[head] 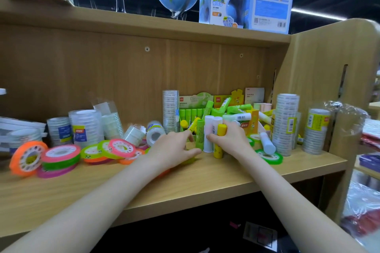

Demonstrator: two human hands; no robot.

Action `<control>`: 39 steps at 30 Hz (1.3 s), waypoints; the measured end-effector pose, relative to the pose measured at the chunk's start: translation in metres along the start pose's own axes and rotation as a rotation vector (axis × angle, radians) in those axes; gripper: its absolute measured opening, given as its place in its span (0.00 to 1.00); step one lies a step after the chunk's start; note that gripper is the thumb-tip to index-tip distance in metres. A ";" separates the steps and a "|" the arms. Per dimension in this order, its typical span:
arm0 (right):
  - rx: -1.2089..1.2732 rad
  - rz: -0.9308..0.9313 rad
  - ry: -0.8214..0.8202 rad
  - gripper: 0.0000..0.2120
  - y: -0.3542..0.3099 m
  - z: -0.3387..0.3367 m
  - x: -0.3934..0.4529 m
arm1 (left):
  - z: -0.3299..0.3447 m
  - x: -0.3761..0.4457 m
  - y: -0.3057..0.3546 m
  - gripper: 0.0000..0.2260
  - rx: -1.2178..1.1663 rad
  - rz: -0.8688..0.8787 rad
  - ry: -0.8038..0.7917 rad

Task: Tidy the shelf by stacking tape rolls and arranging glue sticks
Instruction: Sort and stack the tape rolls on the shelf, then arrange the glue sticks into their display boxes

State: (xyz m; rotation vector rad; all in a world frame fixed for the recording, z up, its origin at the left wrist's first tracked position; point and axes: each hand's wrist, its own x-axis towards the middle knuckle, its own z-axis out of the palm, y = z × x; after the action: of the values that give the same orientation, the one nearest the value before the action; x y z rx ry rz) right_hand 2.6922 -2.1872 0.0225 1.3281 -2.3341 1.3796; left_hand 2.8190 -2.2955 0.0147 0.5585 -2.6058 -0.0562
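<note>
Right hand gripping upright glue sticks on shelf, left hand open, fingers spread

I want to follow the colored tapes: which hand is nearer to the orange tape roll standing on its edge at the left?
Left. The left hand is open on the shelf, to the right of the orange tape roll. The right hand is farther right, gripping upright glue sticks.

Both bare forearms reach up from the frame's bottom corners toward centre.
The left hand spreads its fingers, palm down; the right hand, just beside it, curls tightly in a grip.
</note>
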 end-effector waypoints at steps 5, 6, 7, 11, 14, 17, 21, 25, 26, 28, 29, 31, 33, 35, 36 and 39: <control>-0.107 0.031 -0.106 0.14 0.005 0.002 -0.002 | 0.007 0.012 0.000 0.22 0.017 -0.060 -0.025; -0.100 0.038 -0.103 0.13 0.008 0.001 -0.003 | 0.009 0.014 -0.001 0.22 0.008 -0.080 -0.022; -0.088 0.040 -0.090 0.12 0.011 -0.001 -0.004 | 0.010 0.015 -0.001 0.22 -0.002 -0.100 -0.012; -0.108 0.023 -0.082 0.10 0.012 -0.004 -0.007 | 0.012 0.019 -0.001 0.17 0.001 -0.129 0.008; -0.151 0.006 -0.084 0.09 0.009 -0.001 -0.005 | 0.011 0.020 -0.001 0.15 -0.007 -0.143 0.025; -0.151 0.019 -0.080 0.12 0.009 0.000 -0.004 | 0.004 0.013 -0.001 0.11 -0.054 -0.139 0.032; -0.114 0.015 -0.015 0.22 0.008 -0.003 -0.009 | -0.003 -0.010 -0.002 0.11 -0.004 0.020 -0.026; -0.117 -0.050 0.093 0.23 0.011 -0.013 -0.016 | -0.008 -0.029 -0.004 0.08 -0.045 0.199 -0.031; -0.147 -0.067 0.118 0.21 0.012 -0.013 -0.018 | -0.011 -0.034 -0.004 0.06 -0.092 0.249 -0.023; -0.207 -0.099 0.156 0.18 0.014 -0.012 -0.025 | -0.016 -0.047 -0.005 0.05 -0.173 0.331 -0.003; -0.235 -0.127 0.179 0.16 0.014 -0.011 -0.030 | -0.017 -0.054 -0.007 0.06 -0.192 0.359 0.009; -0.275 -0.215 0.245 0.12 0.010 -0.010 -0.040 | -0.021 -0.069 -0.014 0.10 -0.172 0.401 0.037; -0.271 -0.322 0.294 0.09 0.001 -0.006 -0.052 | -0.027 -0.084 -0.023 0.15 -0.130 0.383 0.060; -0.239 -0.390 0.276 0.08 -0.010 0.001 -0.061 | -0.034 -0.098 -0.033 0.20 -0.106 0.318 0.069; -0.216 -0.404 0.237 0.07 -0.016 0.006 -0.064 | -0.038 -0.103 -0.038 0.22 -0.086 0.287 0.070; -0.132 -0.442 -0.069 0.07 -0.033 0.022 -0.069 | -0.048 -0.117 -0.058 0.27 0.034 0.151 0.048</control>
State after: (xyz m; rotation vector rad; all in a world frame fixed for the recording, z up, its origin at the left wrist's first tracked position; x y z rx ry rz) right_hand 2.7651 -2.1671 -0.0025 1.7347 -1.9597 1.0412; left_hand 2.9572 -2.2995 -0.0022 0.3687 -2.5973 0.0494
